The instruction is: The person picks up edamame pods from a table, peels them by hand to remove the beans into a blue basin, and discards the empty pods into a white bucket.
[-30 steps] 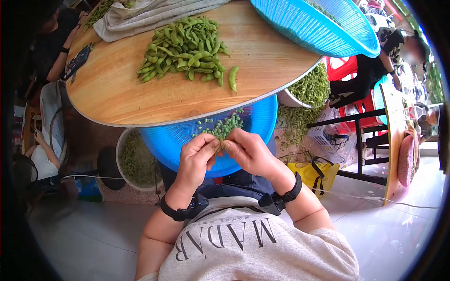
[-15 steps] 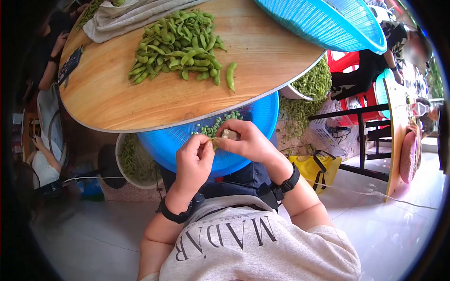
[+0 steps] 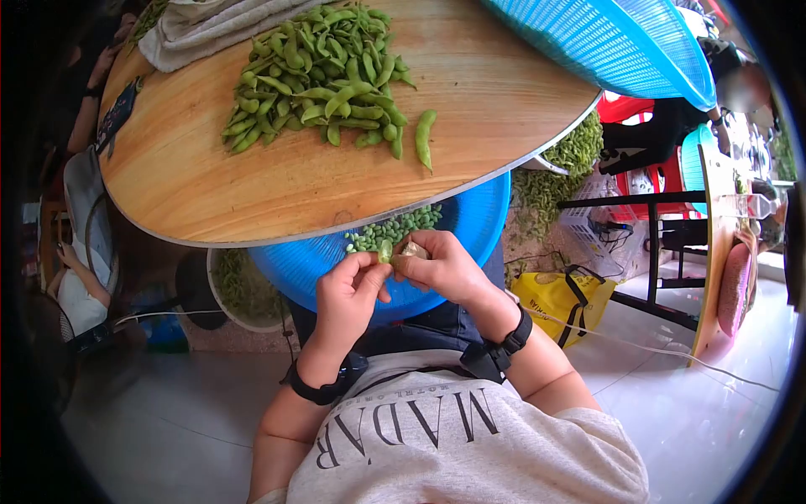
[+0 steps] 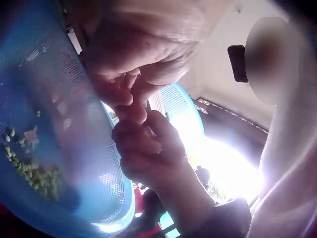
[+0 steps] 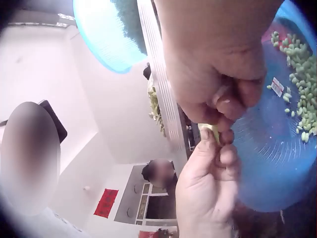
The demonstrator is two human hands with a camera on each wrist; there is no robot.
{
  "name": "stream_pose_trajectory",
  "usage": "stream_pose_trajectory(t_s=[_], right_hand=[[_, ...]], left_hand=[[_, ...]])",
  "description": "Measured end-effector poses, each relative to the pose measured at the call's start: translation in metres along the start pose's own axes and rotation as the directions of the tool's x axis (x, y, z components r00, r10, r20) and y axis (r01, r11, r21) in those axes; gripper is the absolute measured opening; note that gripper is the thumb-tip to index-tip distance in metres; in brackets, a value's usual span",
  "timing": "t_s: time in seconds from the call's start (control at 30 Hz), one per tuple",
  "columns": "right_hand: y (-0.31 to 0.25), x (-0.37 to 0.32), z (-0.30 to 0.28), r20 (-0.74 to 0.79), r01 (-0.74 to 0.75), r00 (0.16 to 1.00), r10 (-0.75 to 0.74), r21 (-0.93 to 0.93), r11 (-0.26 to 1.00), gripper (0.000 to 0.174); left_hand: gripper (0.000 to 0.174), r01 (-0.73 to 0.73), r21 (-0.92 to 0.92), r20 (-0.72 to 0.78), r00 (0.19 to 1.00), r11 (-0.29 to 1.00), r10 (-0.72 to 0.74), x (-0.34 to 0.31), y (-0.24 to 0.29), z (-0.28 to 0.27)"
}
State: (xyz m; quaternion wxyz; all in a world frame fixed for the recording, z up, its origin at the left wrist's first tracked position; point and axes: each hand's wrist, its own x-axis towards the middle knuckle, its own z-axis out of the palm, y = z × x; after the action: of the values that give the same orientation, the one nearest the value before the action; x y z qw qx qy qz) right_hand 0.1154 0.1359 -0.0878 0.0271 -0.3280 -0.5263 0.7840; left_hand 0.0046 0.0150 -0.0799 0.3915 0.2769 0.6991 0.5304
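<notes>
Over the blue plastic basket (image 3: 295, 270), my two hands meet at the fingertips. My left hand (image 3: 346, 294) pinches a green soybean pod (image 3: 384, 251) between thumb and index finger. From the other side, my right hand (image 3: 449, 270) grips the pod's end with thumb and curled fingers; a pale brownish patch shows by its index finger. In the right wrist view the pod (image 5: 208, 130) sits between both sets of fingertips. Shelled green beans (image 3: 401, 227) lie in the basket beneath, along with a small white label (image 5: 277, 87).
A wooden table (image 3: 243, 189) overhangs the basket, bearing a pile of pods (image 3: 315, 84), one separate pod (image 3: 425, 139), a cloth (image 3: 201, 34) and a light-blue basket (image 3: 604, 50). A bucket (image 3: 252, 294) stands left; a yellow bag (image 3: 558, 304) lies right.
Earlier my fingertips were pressed together with the pod mostly hidden. Now the pod stands up into view at the left fingertips, and the head view has shifted slightly.
</notes>
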Motion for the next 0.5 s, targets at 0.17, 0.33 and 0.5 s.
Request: stream_pose_trajectory(t_s=[0.17, 0.33, 0.5], right_hand=[[0.001, 0.003, 0.0005, 0.081, 0.011, 0.997, -0.016, 0.061, 0.998, 0.016], [-0.0005, 0.0033, 0.0025, 0.096, -0.002, 0.995, -0.006, 0.08, 0.997, 0.017], [-0.0079, 0.0003, 0.0058, 0.096, -0.003, 0.995, -0.004, 0.065, 0.998, 0.016]], left_hand=[[0.009, -0.242, 0.203, -0.005, 0.969, 0.949, 0.248, -0.0029, 0.0046, -0.004], [0.01, -0.178, 0.15, 0.004, 0.984, 0.973, 0.18, -0.0075, 0.0041, -0.0046], [0.01, -0.274, 0.221, 0.026, 0.961, 0.936, 0.276, -0.0084, 0.0063, -0.0072]])
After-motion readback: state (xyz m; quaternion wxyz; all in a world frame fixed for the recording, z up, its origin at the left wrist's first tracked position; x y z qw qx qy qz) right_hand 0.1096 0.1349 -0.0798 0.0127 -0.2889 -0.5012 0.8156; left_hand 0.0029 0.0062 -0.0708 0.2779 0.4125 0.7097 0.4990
